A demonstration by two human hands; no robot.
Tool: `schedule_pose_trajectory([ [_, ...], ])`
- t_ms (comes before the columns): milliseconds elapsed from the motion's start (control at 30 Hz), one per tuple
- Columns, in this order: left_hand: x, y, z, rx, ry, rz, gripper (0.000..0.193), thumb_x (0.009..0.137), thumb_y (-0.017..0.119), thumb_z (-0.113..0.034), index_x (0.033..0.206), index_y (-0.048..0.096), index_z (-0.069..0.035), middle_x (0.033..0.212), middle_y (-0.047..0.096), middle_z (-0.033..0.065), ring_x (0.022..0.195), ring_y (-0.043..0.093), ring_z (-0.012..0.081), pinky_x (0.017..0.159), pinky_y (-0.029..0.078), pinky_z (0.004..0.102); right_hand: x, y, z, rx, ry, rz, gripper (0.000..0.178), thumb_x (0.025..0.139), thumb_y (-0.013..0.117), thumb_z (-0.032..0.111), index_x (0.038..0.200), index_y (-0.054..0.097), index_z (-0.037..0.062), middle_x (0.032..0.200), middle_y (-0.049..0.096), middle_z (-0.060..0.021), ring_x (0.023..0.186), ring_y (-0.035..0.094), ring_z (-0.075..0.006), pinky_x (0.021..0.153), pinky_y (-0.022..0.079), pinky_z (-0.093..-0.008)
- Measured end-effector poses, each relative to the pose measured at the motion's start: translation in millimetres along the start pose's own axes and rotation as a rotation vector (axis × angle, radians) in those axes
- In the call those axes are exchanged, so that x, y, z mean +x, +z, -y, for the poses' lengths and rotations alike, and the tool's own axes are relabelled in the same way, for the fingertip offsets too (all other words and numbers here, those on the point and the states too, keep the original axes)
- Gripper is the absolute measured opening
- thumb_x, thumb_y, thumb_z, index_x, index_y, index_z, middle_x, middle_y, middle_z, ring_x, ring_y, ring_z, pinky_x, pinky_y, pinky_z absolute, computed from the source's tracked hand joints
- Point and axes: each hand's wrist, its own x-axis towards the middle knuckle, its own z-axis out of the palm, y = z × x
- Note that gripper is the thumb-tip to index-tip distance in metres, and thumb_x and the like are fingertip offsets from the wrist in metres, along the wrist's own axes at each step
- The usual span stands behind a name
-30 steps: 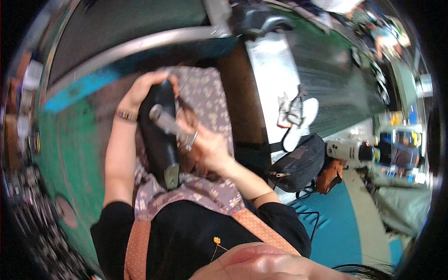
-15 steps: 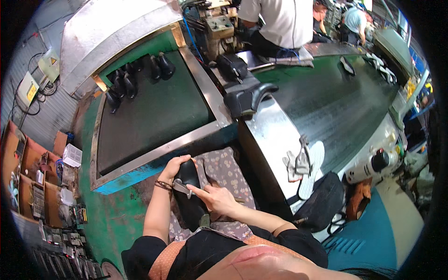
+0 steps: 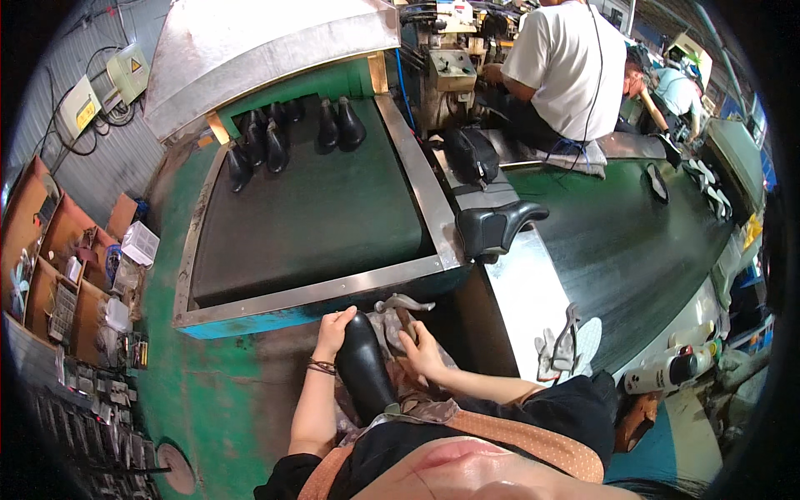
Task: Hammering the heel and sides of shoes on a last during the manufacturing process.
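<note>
so there's a glossy black leather boot (image 3: 364,367) lying in the person's lap on a crumpled patterned cloth (image 3: 400,392), its long axis running from the lap up and slightly left toward the conveyor, toe end pointing away from the body. the left hand (image 3: 333,329) is curled over the toe end, fingers wrapped on the leather, so that's a grip on the boot. the right hand (image 3: 421,352) sits just beside the boot on its right side, fingers bent down onto the cloth; can't tell if it's pinching anything (a grey metal tool (image 3: 403,304) lies just above it, apart from the fingers as far as i can see).

left hand is the one actually on the boot. straight ahead of the toe is the steel-and-blue front edge of the dark conveyor belt (image 3: 308,225), very near, so little room forward. open room is to the left over the green floor (image 3: 208,400); on the right the steel side panel (image 3: 533,300) closes things in.
</note>
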Motion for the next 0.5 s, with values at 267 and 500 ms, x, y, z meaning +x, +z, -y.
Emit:
schedule_pose_trajectory([
  [267, -23.8, 4.7, 20.0, -0.044, 0.082, -0.115, 0.029, 0.091, 0.064, -0.022, 0.106, 0.068, 0.002, 0.096, 0.068, -0.0002, 0.086, 0.059, 0.0076, 0.080, 0.047, 0.0238, -8.9, 44.2, -23.9, 0.280, 0.375, 0.114, 0.047, 0.084, 0.069, 0.045, 0.093, 0.059, -0.0005, 0.081, 0.066, -0.0106, 0.078, 0.063, -0.0187, 0.072, 0.049, -0.0354],
  [500, -138.9, 18.3, 49.8, -0.280, -0.057, 0.132, 0.062, 0.097, 0.052, -0.016, 0.150, 0.023, -0.003, 0.150, 0.032, 0.0090, 0.134, 0.034, 0.0194, 0.110, 0.027, 0.0315, -29.0, 41.1, -73.7, 0.183, 0.291, -0.087, 0.040, 0.076, 0.079, 0.034, 0.093, 0.058, 0.0040, 0.072, 0.062, -0.0047, 0.059, 0.057, -0.0120, 0.053, 0.046, -0.0286],
])
